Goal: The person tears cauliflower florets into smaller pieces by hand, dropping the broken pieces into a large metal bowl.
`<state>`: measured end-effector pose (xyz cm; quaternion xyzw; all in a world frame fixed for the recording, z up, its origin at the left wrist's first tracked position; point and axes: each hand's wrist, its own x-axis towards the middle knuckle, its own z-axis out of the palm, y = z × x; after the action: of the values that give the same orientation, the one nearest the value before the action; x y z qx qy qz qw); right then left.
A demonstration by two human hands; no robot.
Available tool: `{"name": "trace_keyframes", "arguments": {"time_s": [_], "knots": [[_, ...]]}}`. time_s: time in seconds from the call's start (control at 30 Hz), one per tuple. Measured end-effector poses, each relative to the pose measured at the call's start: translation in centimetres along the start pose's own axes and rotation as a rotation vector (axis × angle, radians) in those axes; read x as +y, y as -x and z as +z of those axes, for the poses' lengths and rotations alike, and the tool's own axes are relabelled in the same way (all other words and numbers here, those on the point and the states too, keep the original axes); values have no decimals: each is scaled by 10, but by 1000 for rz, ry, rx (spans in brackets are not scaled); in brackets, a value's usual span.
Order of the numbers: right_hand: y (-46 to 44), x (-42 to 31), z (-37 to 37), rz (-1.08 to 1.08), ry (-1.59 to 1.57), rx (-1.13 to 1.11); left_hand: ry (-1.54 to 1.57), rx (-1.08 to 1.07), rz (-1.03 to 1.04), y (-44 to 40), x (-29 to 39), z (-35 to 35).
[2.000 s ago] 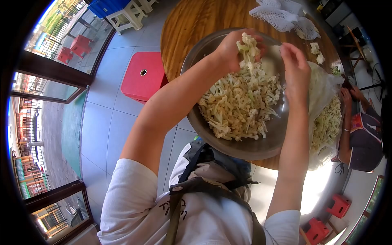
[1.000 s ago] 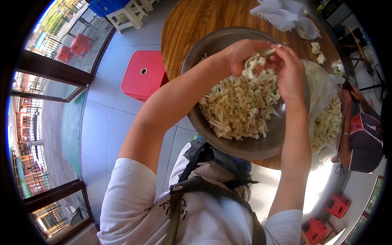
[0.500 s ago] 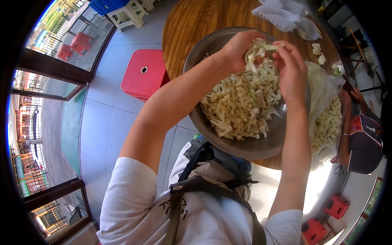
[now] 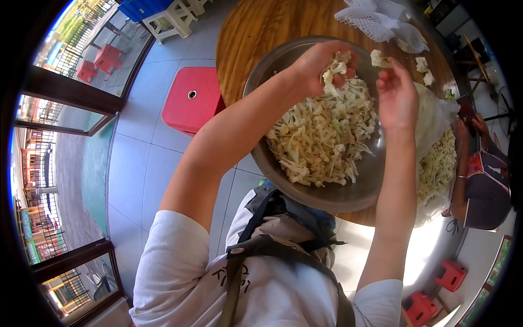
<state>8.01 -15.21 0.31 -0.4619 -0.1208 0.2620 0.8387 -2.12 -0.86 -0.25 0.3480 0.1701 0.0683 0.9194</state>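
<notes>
And there's the split! The cauliflower piece [image 4: 335,70] sits at twelve o'clock over the metal basin [image 4: 373,177], and a small floret [image 4: 377,59] has come away to its three o'clock. Half a second ago both hands met on one stem; now they're apart, so what was one piece is two.

The left hand [image 4: 331,68] is half-closed, cupping the larger part inside its curled fingers. The right hand [image 4: 398,92] pinches the floret at its fingertips, off toward the hand's eleven, the other fingers loosely bent.

Below both, the cut cauliflower [image 4: 321,144] heaps up in the basin. Further out on the counter [image 4: 272,22], a plastic bag [image 4: 436,111] lies at three o'clock, white netting [image 4: 365,22] at one. Red stool [image 4: 188,103] at nine!
</notes>
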Motion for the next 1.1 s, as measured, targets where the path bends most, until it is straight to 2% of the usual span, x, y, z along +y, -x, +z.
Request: {"name": "trace_keyframes", "arguments": {"time_s": [0.1, 0.2, 0.3, 0.5, 0.6, 0.7, 0.8, 0.9, 1.0, 1.1], "knots": [[4, 0, 5, -44, 143, 126, -51, -67, -11, -2, -1, -1], [10, 2, 13, -129, 388, 144, -162, -23, 29, 3, -2, 4], [9, 8, 10, -134, 624, 41, -219, 14, 23, 4, -3, 6], [20, 10, 18, -210, 840, -256, -476, 30, 76, 7, -4, 9], [20, 12, 17, -142, 799, -261, -678, 101, 85, 11, -3, 16], [20, 8, 18, -125, 805, -235, -617, 83, 19, 27, 3, 28], [15, 6, 13, -125, 501, -138, -399, 12, 39, 15, -1, 14], [13, 1, 14, -100, 364, 15, -438, -19, 146, 7, -3, 7], [8, 4, 7, -121, 462, -5, -425, -42, 140, 7, -4, 8], [10, 7, 10, -192, 672, 12, -597, 73, 220, 7, -10, 12]]}}
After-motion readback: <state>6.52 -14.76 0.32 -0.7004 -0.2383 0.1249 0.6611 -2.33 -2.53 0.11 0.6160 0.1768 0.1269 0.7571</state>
